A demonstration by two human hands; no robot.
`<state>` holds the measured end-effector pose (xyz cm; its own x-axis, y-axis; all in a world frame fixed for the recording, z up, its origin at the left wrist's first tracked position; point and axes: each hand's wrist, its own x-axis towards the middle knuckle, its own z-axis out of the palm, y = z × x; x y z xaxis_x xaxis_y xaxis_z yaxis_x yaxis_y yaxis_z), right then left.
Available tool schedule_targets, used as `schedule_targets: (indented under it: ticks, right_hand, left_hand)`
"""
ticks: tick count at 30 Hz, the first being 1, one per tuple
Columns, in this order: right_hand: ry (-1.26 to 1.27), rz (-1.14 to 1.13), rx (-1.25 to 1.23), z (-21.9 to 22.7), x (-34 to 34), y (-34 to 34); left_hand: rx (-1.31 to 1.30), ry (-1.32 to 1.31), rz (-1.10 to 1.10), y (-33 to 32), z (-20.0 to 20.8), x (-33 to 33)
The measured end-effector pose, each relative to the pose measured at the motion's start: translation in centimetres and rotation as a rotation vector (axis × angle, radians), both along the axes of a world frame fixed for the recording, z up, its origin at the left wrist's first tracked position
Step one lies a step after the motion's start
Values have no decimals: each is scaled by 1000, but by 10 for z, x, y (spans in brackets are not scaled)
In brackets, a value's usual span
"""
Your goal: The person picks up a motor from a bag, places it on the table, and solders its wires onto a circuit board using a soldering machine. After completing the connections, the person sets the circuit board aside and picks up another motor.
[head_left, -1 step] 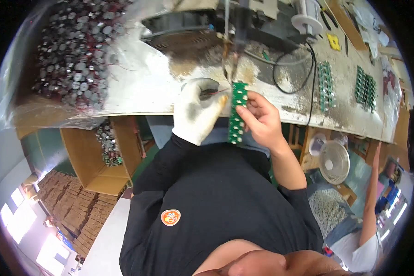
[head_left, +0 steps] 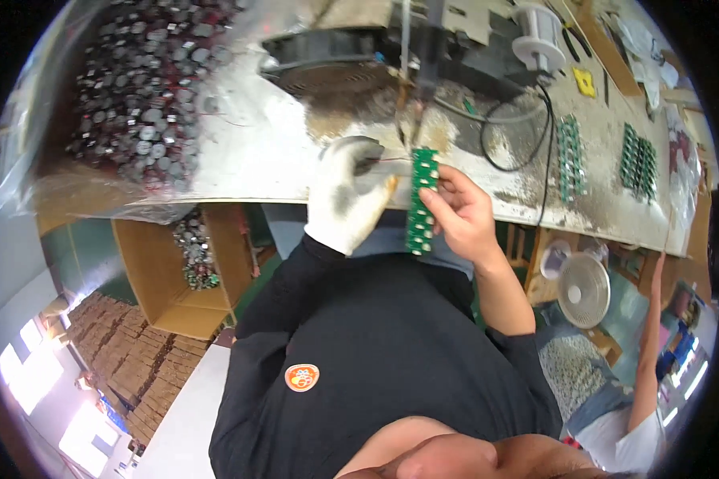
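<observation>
Your tabletop (head_left: pixel 248 152) is pale, scuffed and stained brown and grey around the upright metal tip (head_left: pixel 411 132) in front of you. Your two hands are apart. Your bare right hand (head_left: pixel 463 211) pinches a green circuit strip (head_left: pixel 421 203), held upright over the tabletop's near edge, just below the tip. Your gloved left hand (head_left: pixel 343 195) is curled round a thin red wire (head_left: pixel 395 159), which reaches toward the strip's upper end; you cannot tell whether they touch.

To your left, a heap of round grey parts (head_left: pixel 144 112) lies on clear plastic. Beyond your hands sit a black fan (head_left: pixel 327 60) and a white spool (head_left: pixel 537 36); to the right, green boards (head_left: pixel 570 160) stand in rows near a yellow piece (head_left: pixel 584 81). Below the tabletop, a cardboard box (head_left: pixel 148 275) holds more parts. Brown stacks (head_left: pixel 128 359) cover the floor at left, near bright windows (head_left: pixel 28 367). At right are a round white fan (head_left: pixel 585 291) and another person's arm (head_left: pixel 651 335).
</observation>
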<state>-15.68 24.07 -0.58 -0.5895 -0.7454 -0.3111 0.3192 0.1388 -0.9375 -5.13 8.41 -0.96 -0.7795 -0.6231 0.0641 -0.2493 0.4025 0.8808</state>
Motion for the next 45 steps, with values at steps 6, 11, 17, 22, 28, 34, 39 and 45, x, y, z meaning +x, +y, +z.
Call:
schedule_targets:
  ticks: [6,11,17,22,28,34,39,45]
  right_hand:
    - [-74,-125,32,-3,-8,1]
    - [22,-92,-51,-9,-10,3]
    - [81,-105,-42,-14,-7,-1]
    - [105,-126,-31,-10,-3,-7]
    - [68,-145,-30,-16,-3,-4]
    - [8,-109,-35,-11,-9,-3]
    - [-31,-42,-44,-7,-15,1]
    - [-105,-14,-87,-9,-17,0]
  left_hand:
    - [-248,133,112,-40,-11,26]
    - [-454,67,604,-94,3,65]
    - [-481,-328,539,-149,14,77]
    - [-539,-386,478,-152,5,55]
    - [-665,-257,493,-159,-1,56]
    - [-335,56,534,-159,-5,49]
    - [642,453,464,-127,15,47]
    - [554,357,565,-87,25,49]
